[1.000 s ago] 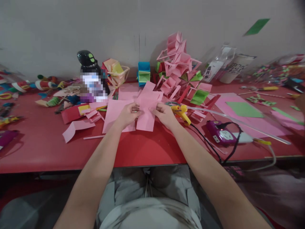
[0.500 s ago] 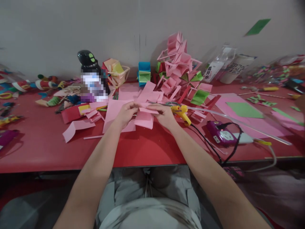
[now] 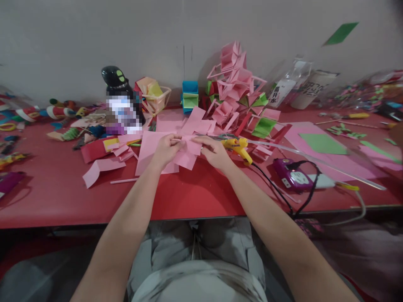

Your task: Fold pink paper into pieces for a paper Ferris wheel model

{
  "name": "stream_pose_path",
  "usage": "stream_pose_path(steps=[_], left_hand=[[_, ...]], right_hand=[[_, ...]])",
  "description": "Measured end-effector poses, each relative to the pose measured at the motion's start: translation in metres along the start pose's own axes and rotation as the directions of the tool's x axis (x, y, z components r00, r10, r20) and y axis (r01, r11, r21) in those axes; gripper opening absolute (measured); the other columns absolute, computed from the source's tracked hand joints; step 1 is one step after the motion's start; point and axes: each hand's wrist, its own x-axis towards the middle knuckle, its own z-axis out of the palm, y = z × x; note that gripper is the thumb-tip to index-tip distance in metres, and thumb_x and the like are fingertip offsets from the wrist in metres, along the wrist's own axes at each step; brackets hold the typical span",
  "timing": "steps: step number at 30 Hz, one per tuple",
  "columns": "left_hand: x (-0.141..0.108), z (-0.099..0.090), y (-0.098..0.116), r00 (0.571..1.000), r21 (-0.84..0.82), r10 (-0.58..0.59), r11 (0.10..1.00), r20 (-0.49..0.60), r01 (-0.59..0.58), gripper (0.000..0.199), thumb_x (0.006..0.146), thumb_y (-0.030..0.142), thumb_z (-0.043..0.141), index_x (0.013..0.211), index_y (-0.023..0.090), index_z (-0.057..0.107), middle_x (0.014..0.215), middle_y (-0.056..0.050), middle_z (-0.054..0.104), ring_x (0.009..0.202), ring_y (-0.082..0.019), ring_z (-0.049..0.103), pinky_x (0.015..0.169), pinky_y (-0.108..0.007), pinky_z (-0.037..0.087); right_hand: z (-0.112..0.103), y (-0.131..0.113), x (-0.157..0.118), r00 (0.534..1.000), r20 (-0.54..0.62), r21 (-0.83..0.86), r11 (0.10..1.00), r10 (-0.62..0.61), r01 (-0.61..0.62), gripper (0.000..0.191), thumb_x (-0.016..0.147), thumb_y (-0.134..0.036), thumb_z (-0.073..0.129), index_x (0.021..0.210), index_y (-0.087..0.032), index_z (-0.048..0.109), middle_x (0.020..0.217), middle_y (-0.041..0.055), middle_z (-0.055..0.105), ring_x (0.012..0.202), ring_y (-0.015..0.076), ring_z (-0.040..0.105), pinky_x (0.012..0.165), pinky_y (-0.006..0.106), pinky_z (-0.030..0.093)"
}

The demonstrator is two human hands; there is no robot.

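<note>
A folded pink paper piece (image 3: 185, 159) is held over the red table between my two hands. My left hand (image 3: 166, 150) pinches its left side with thumb and bent fingers. On the other side, my right hand (image 3: 214, 152) has its fingertips at the upper right edge of the same paper, fingers curled. Flat pink sheets (image 3: 151, 144) lie under and behind the hands. Just right of my right hand rests a yellow hot glue gun (image 3: 241, 147) with a long clear glue stick (image 3: 302, 155) extending from it.
A pile of pink folded paper shapes (image 3: 234, 84) stands behind, against the wall. At right are a purple power box (image 3: 292, 176) with a black cord, a green sheet (image 3: 324, 144) and a bottle (image 3: 283, 90). Paper scraps (image 3: 102, 167) and a black figure (image 3: 118, 86) are at left.
The pink paper has turned and tilted between my hands, its lower flap now swung slightly left. My right hand has shifted slightly, with its thumb lower against the edge.
</note>
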Motion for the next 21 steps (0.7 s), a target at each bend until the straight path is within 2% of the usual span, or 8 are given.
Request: stream_pose_path(steps=[3, 6, 8, 11, 14, 18, 21], left_hand=[[0.0003, -0.0001, -0.0009, 0.999, 0.041, 0.053, 0.998, 0.010, -0.053, 0.021, 0.081, 0.029, 0.072, 0.096, 0.016, 0.065, 0.077, -0.003, 0.069, 0.068, -0.015, 0.060, 0.067, -0.028, 0.045], [-0.0019, 0.0016, 0.0001, 0.996, 0.066, 0.080, 0.994, 0.042, -0.083, 0.022, 0.083, 0.032, 0.071, 0.097, 0.017, 0.065, 0.074, -0.002, 0.067, 0.063, -0.014, 0.057, 0.062, -0.026, 0.043], [-0.0030, 0.0033, 0.0004, 0.994, 0.091, 0.091, 0.991, 0.060, -0.097, 0.023, 0.084, 0.034, 0.070, 0.099, 0.017, 0.067, 0.071, -0.001, 0.065, 0.060, -0.013, 0.054, 0.059, -0.026, 0.042], [-0.0032, 0.0055, -0.0008, 0.992, 0.056, 0.092, 0.994, 0.089, -0.097, 0.024, 0.086, 0.037, 0.066, 0.099, 0.017, 0.069, 0.069, -0.001, 0.062, 0.061, -0.013, 0.055, 0.059, -0.025, 0.043], [-0.0033, 0.0060, -0.0023, 0.989, -0.027, 0.072, 0.997, 0.133, -0.069, 0.028, 0.086, 0.036, 0.066, 0.105, 0.016, 0.070, 0.078, -0.004, 0.067, 0.070, -0.015, 0.060, 0.064, -0.027, 0.048], [-0.0060, 0.0053, -0.0010, 0.986, 0.001, 0.057, 0.998, 0.158, -0.058, 0.040, 0.077, 0.027, 0.077, 0.114, 0.014, 0.068, 0.093, -0.008, 0.072, 0.081, -0.018, 0.065, 0.074, -0.030, 0.051], [-0.0074, 0.0055, 0.0003, 0.983, -0.013, 0.049, 0.999, 0.176, -0.047, 0.041, 0.078, 0.026, 0.077, 0.115, 0.013, 0.068, 0.088, -0.008, 0.073, 0.082, -0.020, 0.067, 0.078, -0.034, 0.053]], right_hand=[[0.0002, -0.0021, -0.0003, 0.998, 0.001, 0.110, 0.992, 0.060, -0.060, 0.031, 0.086, -0.025, 0.052, 0.105, -0.024, 0.076, 0.119, 0.0064, 0.073, 0.119, 0.0242, 0.062, 0.108, 0.044, 0.045], [0.0038, -0.0027, -0.0019, 0.995, -0.031, 0.059, 0.994, 0.092, -0.090, 0.033, 0.085, -0.039, 0.067, 0.112, -0.022, 0.072, 0.119, 0.0096, 0.072, 0.114, 0.0254, 0.064, 0.101, 0.043, 0.048], [0.0062, -0.0020, -0.0027, 0.996, -0.036, -0.019, 0.997, 0.077, -0.078, 0.039, 0.079, -0.041, 0.075, 0.112, -0.021, 0.070, 0.117, 0.0102, 0.072, 0.109, 0.0258, 0.064, 0.099, 0.043, 0.049], [0.0067, -0.0004, -0.0022, 0.997, -0.060, -0.060, 0.996, 0.058, -0.061, 0.036, 0.077, -0.039, 0.077, 0.106, -0.020, 0.069, 0.112, 0.0097, 0.073, 0.105, 0.0256, 0.065, 0.099, 0.043, 0.048], [0.0041, 0.0001, -0.0003, 0.993, -0.100, -0.055, 0.996, 0.061, -0.067, 0.032, 0.077, -0.037, 0.076, 0.103, -0.020, 0.069, 0.111, 0.0094, 0.073, 0.104, 0.0250, 0.065, 0.099, 0.043, 0.047], [0.0016, -0.0021, 0.0007, 0.989, -0.118, -0.052, 0.994, 0.093, -0.099, 0.026, 0.078, -0.038, 0.075, 0.096, -0.021, 0.068, 0.100, 0.0066, 0.072, 0.093, 0.0229, 0.064, 0.090, 0.040, 0.050], [0.0021, -0.0039, 0.0002, 0.984, -0.132, -0.045, 0.991, 0.120, -0.127, 0.025, 0.077, -0.040, 0.075, 0.091, -0.021, 0.066, 0.091, 0.0046, 0.070, 0.086, 0.0213, 0.062, 0.083, 0.037, 0.050]])
